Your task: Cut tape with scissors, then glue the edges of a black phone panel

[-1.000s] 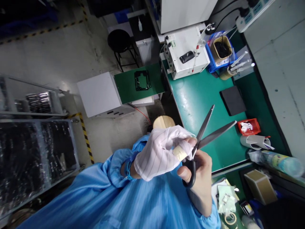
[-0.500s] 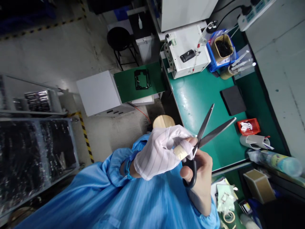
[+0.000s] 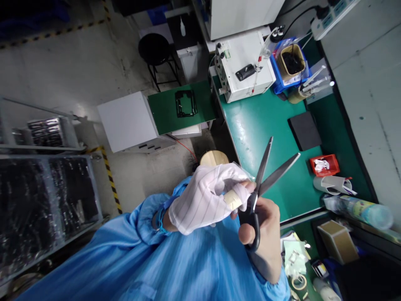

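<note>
My left hand (image 3: 203, 198) wears a white striped glove, with a band of tan tape (image 3: 232, 200) round one fingertip. Its fingers are curled and pinched together right at the pivot of a pair of black scissors (image 3: 272, 171); what they pinch I cannot make out. My bare right hand (image 3: 266, 234) grips the scissors by the black handle loops, thumb through one loop. The two blades stand apart in a V, pointing up and right over the green bench (image 3: 260, 125). Both arms are in blue coat sleeves.
On the bench lie a black pad (image 3: 304, 130), a red tray (image 3: 324, 164), a white instrument box (image 3: 244, 67), a blue bin (image 3: 291, 62) and a plastic bottle (image 3: 360, 209). A round wooden stool (image 3: 214, 158) stands beside the bench. Racks of dark parts (image 3: 46, 196) fill the left.
The scissor blades have drawn a little closer together and shifted slightly left. Both hands keep the same hold.
</note>
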Available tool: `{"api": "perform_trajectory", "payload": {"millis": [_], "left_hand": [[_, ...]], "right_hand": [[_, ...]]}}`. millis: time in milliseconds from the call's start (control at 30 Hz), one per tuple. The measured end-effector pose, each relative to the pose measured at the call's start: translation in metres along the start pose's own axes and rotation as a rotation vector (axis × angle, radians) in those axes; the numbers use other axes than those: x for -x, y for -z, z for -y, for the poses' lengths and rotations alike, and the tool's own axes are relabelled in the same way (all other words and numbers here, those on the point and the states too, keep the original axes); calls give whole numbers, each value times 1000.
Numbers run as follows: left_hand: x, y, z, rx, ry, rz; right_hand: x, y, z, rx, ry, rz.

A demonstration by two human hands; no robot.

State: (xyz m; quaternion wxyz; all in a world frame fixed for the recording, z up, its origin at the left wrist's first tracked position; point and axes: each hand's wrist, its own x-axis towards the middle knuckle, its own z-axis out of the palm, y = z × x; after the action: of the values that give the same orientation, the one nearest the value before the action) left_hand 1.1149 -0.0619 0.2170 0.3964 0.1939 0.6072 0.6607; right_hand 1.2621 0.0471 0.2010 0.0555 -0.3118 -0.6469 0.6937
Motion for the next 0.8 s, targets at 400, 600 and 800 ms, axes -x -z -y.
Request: {"api": "perform_trajectory", "payload": {"millis": [400,600,800], "left_hand": [[-1,2,3,-160,-78,5],[0,5,4,-184,-100,38],[-2,7,5,-181,-123,56]], "right_hand": [[-1,7,-1,13,-49,23],[0,7,1,36,-60,18],[0,8,2,50,-55,28]]}}
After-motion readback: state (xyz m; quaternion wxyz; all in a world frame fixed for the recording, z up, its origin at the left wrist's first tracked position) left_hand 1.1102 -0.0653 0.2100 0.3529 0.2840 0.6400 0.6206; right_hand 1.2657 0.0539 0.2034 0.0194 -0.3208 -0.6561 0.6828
